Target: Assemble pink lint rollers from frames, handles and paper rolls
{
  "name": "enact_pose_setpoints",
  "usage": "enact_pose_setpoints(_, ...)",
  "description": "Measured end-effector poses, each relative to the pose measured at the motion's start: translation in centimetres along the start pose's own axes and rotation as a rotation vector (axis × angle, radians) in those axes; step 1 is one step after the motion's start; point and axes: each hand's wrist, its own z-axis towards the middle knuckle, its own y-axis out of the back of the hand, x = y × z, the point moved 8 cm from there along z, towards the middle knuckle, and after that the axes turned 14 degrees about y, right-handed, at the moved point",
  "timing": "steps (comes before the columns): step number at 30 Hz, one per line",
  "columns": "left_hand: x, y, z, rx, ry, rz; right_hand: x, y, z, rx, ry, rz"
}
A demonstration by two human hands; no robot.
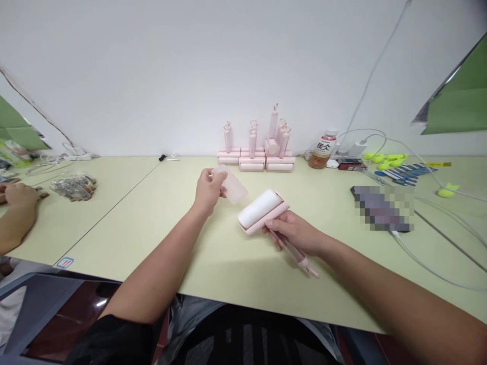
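Note:
My right hand [291, 230] is closed round the handle of a pink lint roller [263, 210]. Its white roll faces up and tilts to the upper right, while the clear handle with a pink end points down toward me. In my left hand [210, 190] is a pale pink, translucent cover [232, 186], pinched between thumb and fingers. The cover is apart from the roller, just to its upper left, and slightly blurred. Both are held above the pale green table [182, 243].
Several pink lint rollers [253, 159] stand handle-up against the wall. Right of them are a bottle [323, 149], cables, a phone [380, 208] and yellow-green pieces [391, 159]. On the left lie a bagged bundle [74, 186] and another person's hand [21, 195].

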Motion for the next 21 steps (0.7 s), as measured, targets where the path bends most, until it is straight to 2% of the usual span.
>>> enact_pose_setpoints(1,0.2,-0.1,-0.1,0.026,0.038,-0.087,-0.1,-0.4,-0.1,0.04,-0.006,0.015)
enact_pose_setpoints(3,0.4,-1.1,-0.6,0.155,0.099,-0.239,-0.1,-0.8,-0.1,0.088,-0.013,0.054)
enact_pose_setpoints(5,0.6,-2.5,-1.4,0.324,0.145,-0.329,-0.1,-0.7,-0.1,0.091,-0.014,0.081)
enact_pose_setpoints(7,1.1,-3.5,-2.1,0.423,0.195,-0.371,0.1,-0.5,0.0,0.078,-0.002,0.086)
enact_pose_setpoints(14,2.0,-4.2,-3.0,0.376,0.267,-0.472,0.3,-0.9,-0.2,0.137,0.01,0.014)
enact_pose_setpoints(21,2.2,-5.3,-4.1,0.474,0.279,-0.473,0.4,-0.7,-0.2,0.068,0.027,0.014)
